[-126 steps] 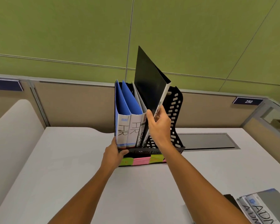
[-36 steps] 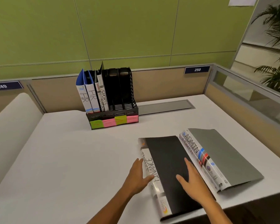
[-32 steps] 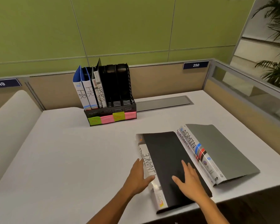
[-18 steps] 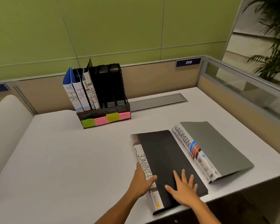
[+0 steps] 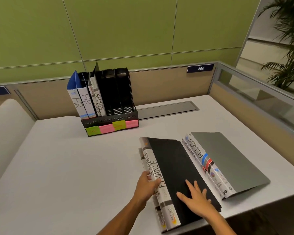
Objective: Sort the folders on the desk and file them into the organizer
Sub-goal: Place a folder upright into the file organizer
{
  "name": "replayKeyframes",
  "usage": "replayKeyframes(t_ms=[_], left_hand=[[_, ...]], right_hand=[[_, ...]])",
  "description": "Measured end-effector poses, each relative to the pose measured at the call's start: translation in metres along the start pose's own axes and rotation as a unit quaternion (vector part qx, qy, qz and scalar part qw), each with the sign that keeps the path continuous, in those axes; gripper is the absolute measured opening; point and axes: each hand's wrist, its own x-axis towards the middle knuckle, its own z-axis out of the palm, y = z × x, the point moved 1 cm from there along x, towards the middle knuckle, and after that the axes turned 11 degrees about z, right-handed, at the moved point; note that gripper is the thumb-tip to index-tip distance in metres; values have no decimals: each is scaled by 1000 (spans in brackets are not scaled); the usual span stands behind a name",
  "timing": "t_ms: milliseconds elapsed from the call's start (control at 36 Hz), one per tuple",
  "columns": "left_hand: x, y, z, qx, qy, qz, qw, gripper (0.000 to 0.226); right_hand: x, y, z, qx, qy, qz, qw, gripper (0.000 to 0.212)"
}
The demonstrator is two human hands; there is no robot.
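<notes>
The black FINANCE folder [image 5: 176,170] lay flat near the front edge of the tabletop [image 5: 58,167], its white labelled spine turned to the left, with what looked like a second folder stacked beneath it. Just to its right lay the grey ADMIN folders [image 5: 224,163], and well apart at the back stood the black organizer [image 5: 112,106], with the HR and SPORTS folders already upright in its left slots and the right slots empty. The left hand [image 5: 146,184] curled against the spine, thumb on top and fingers tucked at the side edge, seemingly starting a pinch there. The right hand [image 5: 196,198] rested spread and flat on the black cover, gripping nothing. The folder appeared to be a thin plastic display book: light, with smooth covers that would likely slide under a flat palm and flex if lifted by a corner. The spine looked the stiffest part, so taking hold there, with the other hand steadying the open edge, seemed the surest way to lift it without the covers splaying.
</notes>
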Motion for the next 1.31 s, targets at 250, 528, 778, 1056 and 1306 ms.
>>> replayKeyframes(t_ms=[250,528,778,1056,1306], left_hand=[[-5,23,10,-47,-17,-3,999,46],[-17,58,1,-32,30,90,995,46],[-33,81,2,4,67,210,975,40],[-57,107,-4,28,79,306,948,32],[-46,121,-19,51,62,342,936,30]], right_hand=[[-15,-10,-13,95,2,-25,995,86],[-40,-44,-37,176,-3,-99,979,84],[-89,-99,-59,300,-27,-182,936,96],[-144,-142,-82,309,-13,-288,906,115],[-151,-169,-88,282,103,-296,907,90]])
